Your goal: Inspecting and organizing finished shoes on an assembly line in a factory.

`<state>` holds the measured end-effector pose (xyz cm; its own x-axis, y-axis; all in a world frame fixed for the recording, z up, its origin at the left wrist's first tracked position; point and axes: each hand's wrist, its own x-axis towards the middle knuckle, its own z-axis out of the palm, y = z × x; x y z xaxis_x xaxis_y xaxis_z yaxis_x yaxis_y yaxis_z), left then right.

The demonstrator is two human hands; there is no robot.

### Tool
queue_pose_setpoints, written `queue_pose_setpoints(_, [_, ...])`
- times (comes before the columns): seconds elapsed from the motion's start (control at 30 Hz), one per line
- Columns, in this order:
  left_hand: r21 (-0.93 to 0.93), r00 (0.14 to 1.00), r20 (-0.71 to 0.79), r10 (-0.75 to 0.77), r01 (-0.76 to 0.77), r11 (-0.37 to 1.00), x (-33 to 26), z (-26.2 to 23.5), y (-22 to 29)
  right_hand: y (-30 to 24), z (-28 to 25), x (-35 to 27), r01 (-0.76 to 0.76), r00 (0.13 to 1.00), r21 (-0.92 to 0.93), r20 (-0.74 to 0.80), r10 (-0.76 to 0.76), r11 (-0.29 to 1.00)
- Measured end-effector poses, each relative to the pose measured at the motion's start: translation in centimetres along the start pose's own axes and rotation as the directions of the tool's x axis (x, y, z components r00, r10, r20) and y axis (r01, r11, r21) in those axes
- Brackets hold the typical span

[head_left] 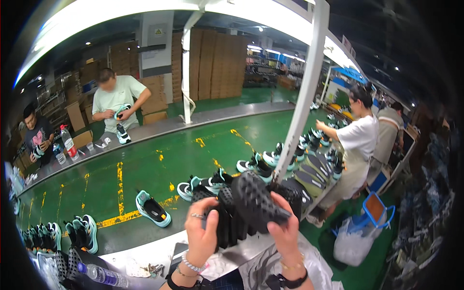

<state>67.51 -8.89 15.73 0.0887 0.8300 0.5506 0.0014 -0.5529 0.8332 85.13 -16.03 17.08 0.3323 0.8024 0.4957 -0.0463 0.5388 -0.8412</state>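
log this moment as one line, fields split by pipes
right hand: holding black studded sole | left hand: at similar black pieces, grip unclear | mint-and-black shoe: on green work surface

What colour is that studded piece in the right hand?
The studded piece looks black, best seen in the head view.

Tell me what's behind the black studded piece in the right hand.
Past the upper edge of the studded piece in the right hand, black-and-teal shoes show on the green belt. Whatever lies directly behind the piece is covered.
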Motion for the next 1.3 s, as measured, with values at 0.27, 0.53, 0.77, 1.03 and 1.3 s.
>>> queue_pose_setpoints(0.27, [0.389,0.987,0.139,-0.079,0.019,0.921,-1.9,-0.9,-8.1,9.9,1.8,4.0,-0.158,0.956,-0.856,-0.009,0.292,0.492])
queue_pose_setpoints(0.53, [0.318,0.979,0.184,-0.082,0.02,0.948,-2.4,0.0,-8.0,9.5,-0.6,2.8,-0.191,0.949,-0.734,0.031,0.312,0.652])
queue_pose_setpoints(0.77, [0.225,0.98,0.2,-0.021,-0.025,0.974,-2.5,-0.2,-8.7,5.0,2.2,2.4,0.029,0.999,-0.957,0.015,-0.053,0.288])
queue_pose_setpoints(1.03, [0.468,0.984,-0.171,-0.044,0.12,0.876,-2.1,-9.3,-16.0,5.3,9.3,3.2,0.255,0.946,-0.966,0.242,0.216,-0.036])
queue_pose_setpoints(1.3, [0.576,0.826,-0.302,-0.477,0.557,0.599,-2.2,-15.9,-22.9,4.6,9.2,6.0,0.324,0.891,-0.938,0.258,0.372,-0.124])
